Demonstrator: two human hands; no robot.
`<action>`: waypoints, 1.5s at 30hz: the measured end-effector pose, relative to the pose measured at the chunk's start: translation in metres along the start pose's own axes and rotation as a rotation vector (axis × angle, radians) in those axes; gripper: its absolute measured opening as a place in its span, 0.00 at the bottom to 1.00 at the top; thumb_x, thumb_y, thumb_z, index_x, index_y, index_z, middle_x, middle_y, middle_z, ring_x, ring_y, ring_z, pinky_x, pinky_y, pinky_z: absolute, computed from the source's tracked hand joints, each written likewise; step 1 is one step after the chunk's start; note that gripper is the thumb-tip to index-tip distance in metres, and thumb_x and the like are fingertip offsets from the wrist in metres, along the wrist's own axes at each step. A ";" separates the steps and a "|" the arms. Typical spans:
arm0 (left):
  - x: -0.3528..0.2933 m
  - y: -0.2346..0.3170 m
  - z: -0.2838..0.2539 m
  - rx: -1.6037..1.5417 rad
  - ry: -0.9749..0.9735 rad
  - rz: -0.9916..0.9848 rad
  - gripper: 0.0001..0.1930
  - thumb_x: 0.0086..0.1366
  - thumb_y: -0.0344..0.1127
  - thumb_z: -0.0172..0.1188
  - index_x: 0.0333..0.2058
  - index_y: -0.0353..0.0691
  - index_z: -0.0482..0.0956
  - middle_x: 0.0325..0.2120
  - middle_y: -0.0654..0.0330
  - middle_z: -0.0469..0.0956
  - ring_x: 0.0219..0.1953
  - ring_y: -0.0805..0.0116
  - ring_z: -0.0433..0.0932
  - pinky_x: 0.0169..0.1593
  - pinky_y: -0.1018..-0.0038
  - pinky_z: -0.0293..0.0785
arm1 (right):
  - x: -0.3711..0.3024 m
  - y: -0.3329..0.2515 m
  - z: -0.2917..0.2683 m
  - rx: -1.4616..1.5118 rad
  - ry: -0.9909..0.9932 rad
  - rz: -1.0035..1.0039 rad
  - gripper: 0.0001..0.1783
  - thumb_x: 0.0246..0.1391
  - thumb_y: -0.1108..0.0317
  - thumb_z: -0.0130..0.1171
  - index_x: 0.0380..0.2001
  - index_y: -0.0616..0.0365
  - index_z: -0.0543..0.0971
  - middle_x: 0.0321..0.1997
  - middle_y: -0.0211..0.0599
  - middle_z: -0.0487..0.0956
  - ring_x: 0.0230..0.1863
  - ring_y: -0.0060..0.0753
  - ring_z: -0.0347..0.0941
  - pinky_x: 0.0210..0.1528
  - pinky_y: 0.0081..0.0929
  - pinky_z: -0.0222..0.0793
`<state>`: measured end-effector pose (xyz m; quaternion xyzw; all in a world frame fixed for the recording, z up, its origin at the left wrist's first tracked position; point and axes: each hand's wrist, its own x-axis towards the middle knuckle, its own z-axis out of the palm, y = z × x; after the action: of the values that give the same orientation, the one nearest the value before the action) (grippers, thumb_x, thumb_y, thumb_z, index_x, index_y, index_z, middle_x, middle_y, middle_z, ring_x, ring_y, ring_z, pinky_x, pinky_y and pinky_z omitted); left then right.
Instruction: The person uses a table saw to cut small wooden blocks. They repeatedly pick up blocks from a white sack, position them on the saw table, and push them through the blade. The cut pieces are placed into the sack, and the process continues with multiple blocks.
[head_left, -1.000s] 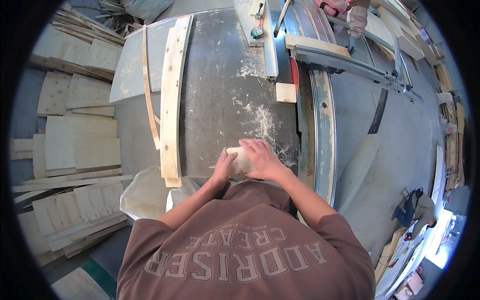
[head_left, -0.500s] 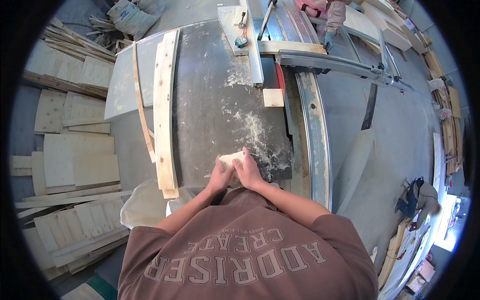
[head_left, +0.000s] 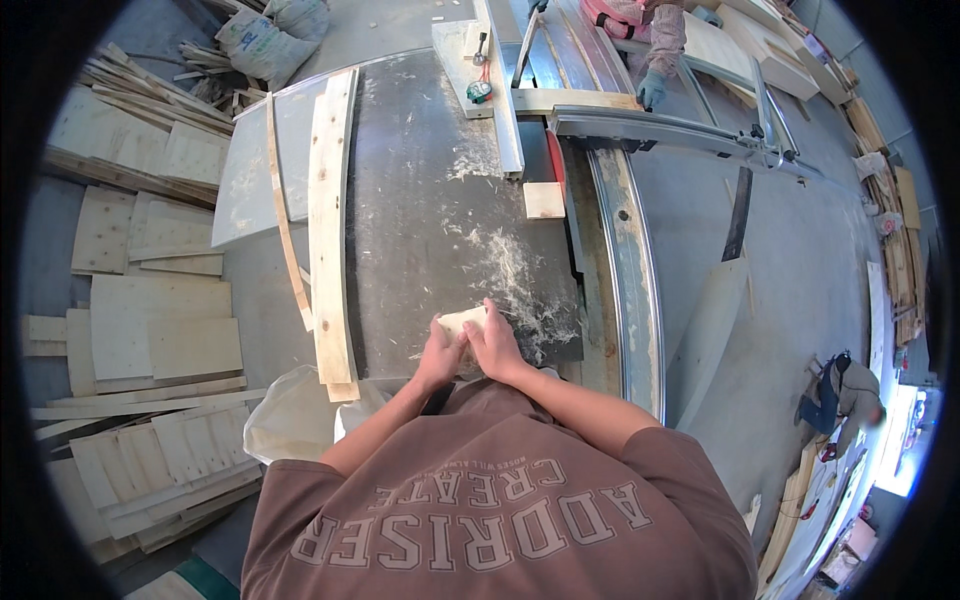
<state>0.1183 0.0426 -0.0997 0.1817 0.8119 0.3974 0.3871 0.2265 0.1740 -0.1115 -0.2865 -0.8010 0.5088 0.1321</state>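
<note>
Both my hands are closed around a small pale wood block [head_left: 462, 322], just above the near edge of the saw table [head_left: 420, 210]. My left hand [head_left: 440, 357] grips the block's left end. At its right end is my right hand [head_left: 495, 350], fingers pointing up along the side. Ahead, a second wood block [head_left: 544, 200] lies by the red blade guard [head_left: 556, 155]. Beyond it a longer wood strip [head_left: 575, 101] sits along the metal fence [head_left: 640, 128]. A co-worker's gloved hand [head_left: 652, 90] is near that strip's right end.
Long planks [head_left: 333, 220] lie along the table's left side. Sawdust and shavings [head_left: 510, 265] cover its right half. A tape measure [head_left: 479, 92] sits by the metal rail at the back. Stacked boards [head_left: 160, 330] fill the left floor. Another person [head_left: 845, 395] crouches at far right.
The co-worker's gloved hand has shifted slightly at the fence, and another glove shows at the top. The view has moved a little; my hands keep the same hold on the block.
</note>
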 end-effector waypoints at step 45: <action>0.004 -0.009 0.003 0.000 -0.001 0.051 0.42 0.80 0.43 0.60 0.75 0.24 0.45 0.60 0.37 0.76 0.60 0.52 0.79 0.63 0.61 0.76 | 0.002 0.007 0.005 -0.070 0.040 -0.052 0.38 0.72 0.55 0.59 0.68 0.79 0.63 0.56 0.74 0.80 0.58 0.73 0.78 0.61 0.55 0.73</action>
<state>0.1186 0.0408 -0.1100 0.2024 0.8068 0.4069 0.3774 0.2250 0.1735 -0.1195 -0.2802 -0.8227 0.4710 0.1508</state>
